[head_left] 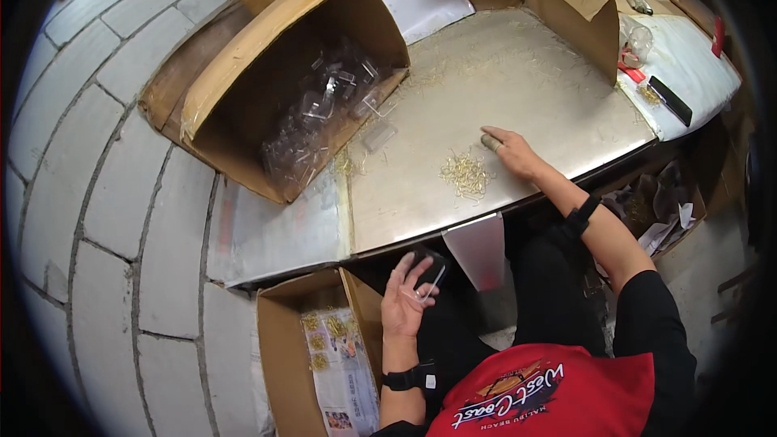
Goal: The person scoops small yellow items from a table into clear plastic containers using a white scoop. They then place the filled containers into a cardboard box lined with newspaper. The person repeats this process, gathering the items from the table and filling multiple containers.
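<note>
My left hand (pixel 401 307) is below the table's front edge, its fingers closed round a small clear plastic box (pixel 430 286). Over the metal tabletop (pixel 405 222), my right hand (pixel 513 154) reaches in from the right with fingers stretched out and nothing visible in them. A greyish wrap covers part of one finger. Just left of those fingertips lies a loose pile of small gold-coloured wire clips (pixel 466 176), their exact kind too small to tell. One clear plastic box (pixel 378 137) rests on the tabletop, left of the pile.
A tipped cardboard box (pixel 283 57) of clear plastic boxes (pixel 312 113) stands at the left. A pale chute (pixel 477 252) hangs from the front edge. Below left, an open carton (pixel 283 356) holds bundles of gold clips. Cardboard walls (pixel 571 12) border the far right; a black phone-like object (pixel 670 101) lies beyond.
</note>
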### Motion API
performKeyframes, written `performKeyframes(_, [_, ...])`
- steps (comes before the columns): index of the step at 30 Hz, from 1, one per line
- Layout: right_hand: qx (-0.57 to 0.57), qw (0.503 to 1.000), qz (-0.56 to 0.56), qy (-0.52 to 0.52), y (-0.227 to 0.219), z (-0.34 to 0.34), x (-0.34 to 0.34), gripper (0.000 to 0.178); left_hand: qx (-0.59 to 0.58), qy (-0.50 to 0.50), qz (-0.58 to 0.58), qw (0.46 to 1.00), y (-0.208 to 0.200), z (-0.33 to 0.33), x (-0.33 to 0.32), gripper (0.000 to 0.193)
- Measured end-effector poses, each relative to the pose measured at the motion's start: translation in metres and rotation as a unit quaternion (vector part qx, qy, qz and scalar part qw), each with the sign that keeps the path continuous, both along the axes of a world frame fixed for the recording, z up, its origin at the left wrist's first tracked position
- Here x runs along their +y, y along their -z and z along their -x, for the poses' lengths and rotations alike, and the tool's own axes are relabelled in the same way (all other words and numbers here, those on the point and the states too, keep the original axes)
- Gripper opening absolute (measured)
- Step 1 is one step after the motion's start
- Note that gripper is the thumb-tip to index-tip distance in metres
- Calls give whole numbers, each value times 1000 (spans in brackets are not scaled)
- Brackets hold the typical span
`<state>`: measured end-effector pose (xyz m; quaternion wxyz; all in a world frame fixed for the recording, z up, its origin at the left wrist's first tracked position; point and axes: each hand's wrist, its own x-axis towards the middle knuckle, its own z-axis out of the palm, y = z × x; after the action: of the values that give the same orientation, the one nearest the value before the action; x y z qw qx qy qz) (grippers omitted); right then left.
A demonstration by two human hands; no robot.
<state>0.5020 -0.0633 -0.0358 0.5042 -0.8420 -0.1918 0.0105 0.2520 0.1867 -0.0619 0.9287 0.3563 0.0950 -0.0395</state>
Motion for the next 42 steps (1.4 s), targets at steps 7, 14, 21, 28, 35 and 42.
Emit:
performKeyframes(7, [-172,953,242,-55,11,19,62,45,215,105,-236,942,97,15,-18,58])
performKeyframes(14, [-257,929,265,-9,24,119,76,41,183,154,3,971,122,-10,-88,60])
performKeyframes(21, [-195,956,194,-105,1,163,25,42,139,194,8,971,131,-1,-83,58])
performKeyframes(28, [-75,982,98,-145,29,199,-19,45,127,154,-15,980,149,6,-81,53])
performKeyframes(35, [-71,972,116,-193,77,233,6,37,123,114,-16,986,142,11,-86,55])
performKeyframes(42, [-82,948,155,-266,87,225,-2,37,192,142,-22,971,136,19,-89,47])
